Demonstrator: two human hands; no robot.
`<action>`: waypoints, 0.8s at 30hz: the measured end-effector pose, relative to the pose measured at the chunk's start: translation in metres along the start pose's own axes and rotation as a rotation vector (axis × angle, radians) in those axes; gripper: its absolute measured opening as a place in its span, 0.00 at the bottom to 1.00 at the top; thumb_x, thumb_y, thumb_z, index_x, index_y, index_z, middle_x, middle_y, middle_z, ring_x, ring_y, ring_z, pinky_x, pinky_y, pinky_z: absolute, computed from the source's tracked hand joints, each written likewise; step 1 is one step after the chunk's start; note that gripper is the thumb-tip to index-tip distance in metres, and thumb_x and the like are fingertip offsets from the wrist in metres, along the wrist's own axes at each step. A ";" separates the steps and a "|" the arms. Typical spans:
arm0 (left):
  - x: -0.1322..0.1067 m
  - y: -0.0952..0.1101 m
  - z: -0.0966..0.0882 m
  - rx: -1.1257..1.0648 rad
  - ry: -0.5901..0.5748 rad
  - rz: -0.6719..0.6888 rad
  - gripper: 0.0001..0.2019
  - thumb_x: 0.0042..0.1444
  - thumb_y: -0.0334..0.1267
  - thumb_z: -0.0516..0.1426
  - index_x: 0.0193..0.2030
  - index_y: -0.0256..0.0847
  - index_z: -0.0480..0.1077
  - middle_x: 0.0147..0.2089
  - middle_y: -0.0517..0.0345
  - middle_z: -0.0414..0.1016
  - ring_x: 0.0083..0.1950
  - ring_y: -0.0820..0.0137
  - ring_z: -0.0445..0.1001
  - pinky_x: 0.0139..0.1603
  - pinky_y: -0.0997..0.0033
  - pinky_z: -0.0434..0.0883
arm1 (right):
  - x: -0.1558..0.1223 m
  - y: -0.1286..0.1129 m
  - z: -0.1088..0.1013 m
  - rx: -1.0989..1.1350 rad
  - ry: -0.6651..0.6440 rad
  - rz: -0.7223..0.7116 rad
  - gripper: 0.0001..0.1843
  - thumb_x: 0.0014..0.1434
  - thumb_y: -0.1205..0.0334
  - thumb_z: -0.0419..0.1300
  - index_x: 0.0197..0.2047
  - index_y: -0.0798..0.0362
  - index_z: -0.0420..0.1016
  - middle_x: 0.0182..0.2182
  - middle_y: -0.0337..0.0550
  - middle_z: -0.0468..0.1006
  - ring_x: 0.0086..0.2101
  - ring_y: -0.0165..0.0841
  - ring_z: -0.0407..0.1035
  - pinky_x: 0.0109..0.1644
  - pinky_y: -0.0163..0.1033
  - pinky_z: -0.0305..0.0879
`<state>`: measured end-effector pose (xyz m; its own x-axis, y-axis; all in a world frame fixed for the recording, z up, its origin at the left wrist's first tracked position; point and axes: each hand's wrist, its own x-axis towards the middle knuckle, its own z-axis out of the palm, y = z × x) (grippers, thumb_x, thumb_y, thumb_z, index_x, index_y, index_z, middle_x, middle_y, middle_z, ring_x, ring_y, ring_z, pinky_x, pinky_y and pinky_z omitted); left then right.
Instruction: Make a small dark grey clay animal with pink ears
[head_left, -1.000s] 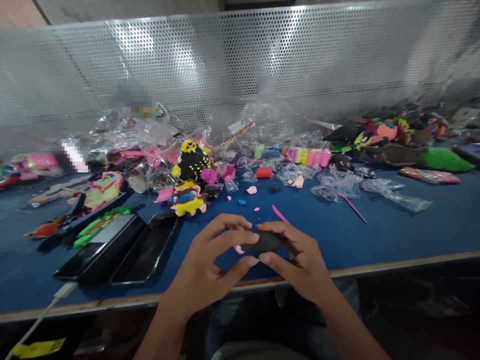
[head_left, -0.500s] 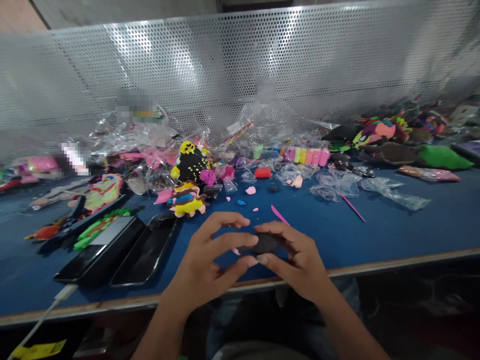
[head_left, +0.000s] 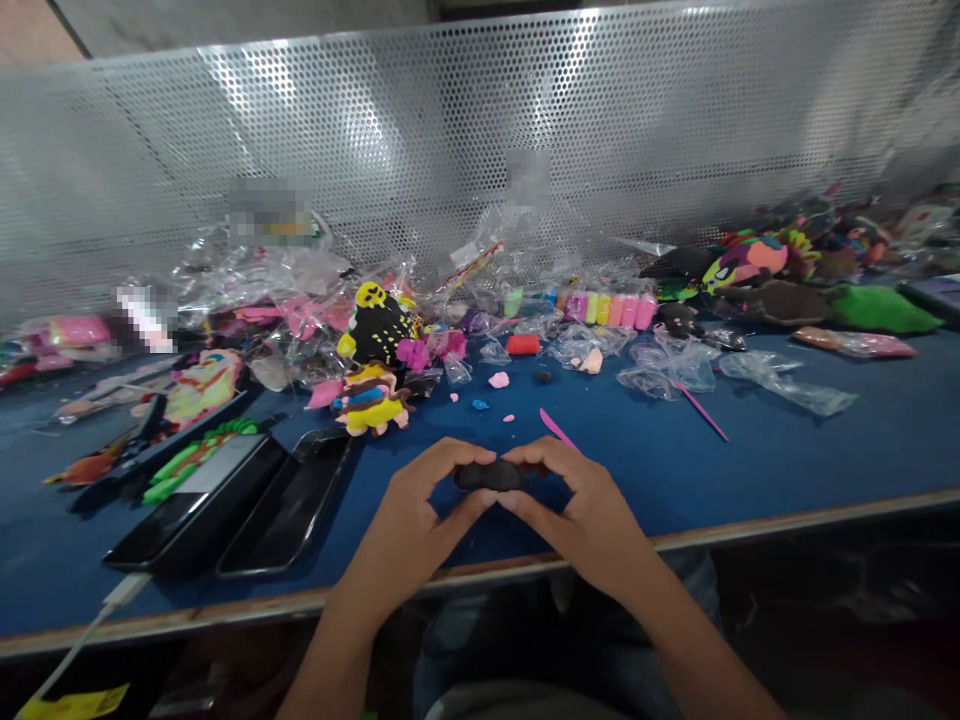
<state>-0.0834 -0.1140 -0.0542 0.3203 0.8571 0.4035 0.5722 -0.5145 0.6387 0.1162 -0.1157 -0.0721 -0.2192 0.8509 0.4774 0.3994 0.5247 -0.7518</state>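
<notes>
Between my two hands is a lump of black modelling clay (head_left: 487, 476), flattened and longer than it is tall. My left hand (head_left: 424, 520) pinches its left part with thumb and fingers. On the other side, my right hand (head_left: 577, 510) pinches the right part, the two thumb tips nearly touching in front. Just beyond the hands lie a pink plastic modelling knife (head_left: 556, 428), a small blue clay bit (head_left: 480, 405) and a pale pink clay lump (head_left: 499, 380). A yellow and black clay figure (head_left: 377, 325) stands behind on the left.
Two dark phone-like devices (head_left: 289, 510) lie at the left, one with a white cable (head_left: 124, 592). Clay packs (head_left: 611, 310), plastic bags (head_left: 667, 365) and clay pieces line the back of the blue table (head_left: 750, 480), before a perforated metal panel (head_left: 450, 130).
Both hands have shifted slightly left and drawn closer together around the black clay. My left fingers, spread before, are now folded onto it. The clay looks more stretched sideways.
</notes>
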 end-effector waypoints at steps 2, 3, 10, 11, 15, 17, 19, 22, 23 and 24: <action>0.000 -0.004 0.001 0.103 -0.055 -0.022 0.09 0.61 0.38 0.59 0.48 0.47 0.73 0.49 0.56 0.77 0.50 0.64 0.74 0.53 0.62 0.69 | -0.005 0.003 -0.002 -0.175 -0.062 -0.015 0.18 0.59 0.61 0.63 0.53 0.49 0.73 0.48 0.46 0.78 0.50 0.41 0.72 0.54 0.51 0.71; 0.000 -0.006 0.001 0.152 -0.083 -0.027 0.10 0.60 0.38 0.59 0.48 0.47 0.73 0.48 0.56 0.77 0.50 0.63 0.74 0.53 0.60 0.69 | -0.007 0.004 -0.003 -0.260 -0.088 -0.028 0.21 0.60 0.61 0.62 0.57 0.49 0.71 0.51 0.48 0.77 0.53 0.43 0.70 0.57 0.55 0.69; 0.002 -0.010 0.006 0.266 -0.161 -0.023 0.13 0.57 0.35 0.61 0.50 0.46 0.72 0.47 0.55 0.77 0.48 0.60 0.72 0.51 0.56 0.68 | -0.020 0.000 0.002 -0.564 -0.174 -0.105 0.30 0.63 0.55 0.59 0.68 0.50 0.62 0.62 0.53 0.69 0.58 0.49 0.64 0.60 0.62 0.65; 0.003 -0.010 0.005 0.262 -0.171 -0.026 0.13 0.57 0.35 0.61 0.50 0.46 0.72 0.47 0.55 0.77 0.48 0.60 0.72 0.51 0.56 0.67 | -0.020 -0.001 0.004 -0.589 -0.181 -0.115 0.31 0.63 0.54 0.59 0.68 0.49 0.62 0.63 0.53 0.68 0.58 0.51 0.64 0.59 0.63 0.66; 0.006 -0.010 0.004 0.226 -0.206 -0.050 0.10 0.59 0.35 0.60 0.47 0.46 0.73 0.47 0.57 0.78 0.48 0.61 0.72 0.52 0.57 0.66 | -0.020 -0.003 0.009 -0.656 -0.208 -0.136 0.29 0.64 0.52 0.58 0.67 0.48 0.65 0.63 0.53 0.68 0.57 0.53 0.65 0.56 0.64 0.68; 0.006 -0.011 0.004 0.223 -0.200 -0.054 0.10 0.59 0.36 0.60 0.47 0.46 0.73 0.46 0.57 0.78 0.48 0.61 0.72 0.52 0.57 0.66 | -0.020 -0.003 0.009 -0.672 -0.217 -0.135 0.29 0.65 0.52 0.58 0.67 0.47 0.64 0.63 0.54 0.68 0.57 0.53 0.66 0.55 0.63 0.69; 0.006 -0.012 0.004 0.229 -0.194 -0.046 0.09 0.59 0.37 0.60 0.46 0.45 0.74 0.45 0.56 0.78 0.46 0.61 0.72 0.52 0.57 0.66 | -0.019 -0.004 0.008 -0.676 -0.220 -0.145 0.31 0.64 0.51 0.58 0.69 0.46 0.61 0.65 0.55 0.65 0.57 0.53 0.66 0.54 0.63 0.69; 0.006 -0.015 0.005 0.229 -0.184 -0.026 0.09 0.59 0.37 0.60 0.47 0.45 0.75 0.45 0.55 0.79 0.47 0.61 0.73 0.53 0.56 0.66 | -0.018 -0.006 0.009 -0.668 -0.228 -0.177 0.31 0.64 0.49 0.58 0.68 0.44 0.62 0.65 0.55 0.64 0.56 0.53 0.66 0.54 0.63 0.69; 0.006 -0.015 0.005 0.227 -0.179 -0.019 0.10 0.59 0.36 0.60 0.48 0.45 0.75 0.46 0.55 0.79 0.47 0.61 0.73 0.53 0.56 0.66 | -0.018 -0.007 0.009 -0.666 -0.234 -0.180 0.30 0.64 0.49 0.58 0.67 0.44 0.64 0.65 0.55 0.64 0.57 0.53 0.66 0.54 0.63 0.68; 0.006 -0.015 0.005 0.224 -0.175 -0.013 0.11 0.58 0.36 0.60 0.48 0.46 0.75 0.46 0.55 0.79 0.48 0.61 0.73 0.53 0.57 0.67 | -0.018 -0.007 0.009 -0.666 -0.236 -0.180 0.29 0.64 0.49 0.58 0.67 0.44 0.65 0.65 0.55 0.64 0.57 0.53 0.66 0.55 0.63 0.68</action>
<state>-0.0863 -0.1009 -0.0651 0.4260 0.8651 0.2647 0.7237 -0.5014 0.4742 0.1093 -0.1343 -0.0796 -0.4889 0.7750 0.4005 0.7793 0.5943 -0.1987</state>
